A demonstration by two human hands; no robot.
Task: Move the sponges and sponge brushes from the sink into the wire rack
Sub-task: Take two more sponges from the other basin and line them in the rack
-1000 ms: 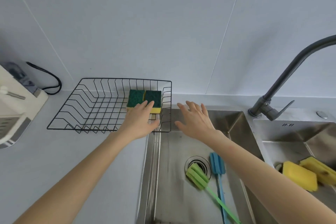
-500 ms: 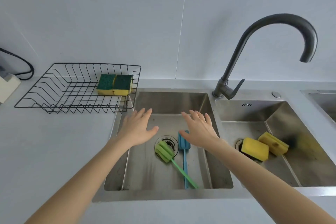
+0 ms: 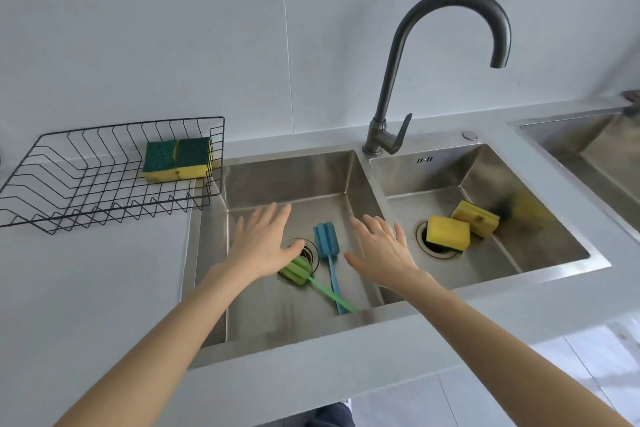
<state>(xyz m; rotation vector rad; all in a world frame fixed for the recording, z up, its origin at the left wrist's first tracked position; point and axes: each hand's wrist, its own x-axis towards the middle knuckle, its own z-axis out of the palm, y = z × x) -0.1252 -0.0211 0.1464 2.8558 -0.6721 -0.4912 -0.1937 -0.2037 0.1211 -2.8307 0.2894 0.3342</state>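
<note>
We hold left hand (image 3: 260,246) and right hand (image 3: 382,251) flat, fingers spread, empty, above left basin of sink (image 3: 291,177). Green brush (image 3: 300,272), blue brush (image 3: 326,246) by drain below us. Two yellow sponges (image 3: 447,232) in right basin. Two green-topped sponges (image 3: 176,158) in wire rack (image 3: 69,184).

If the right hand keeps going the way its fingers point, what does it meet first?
Probably the steel divider wall between the two basins; the right hand, open, points up-left toward it. The blue sponge brush lies left of that line. Depth is uncertain.

Bright, soft, even light; faint shadows, mild sheen on the sink (image 3: 460,180), wide-angle bending at edges.
</note>
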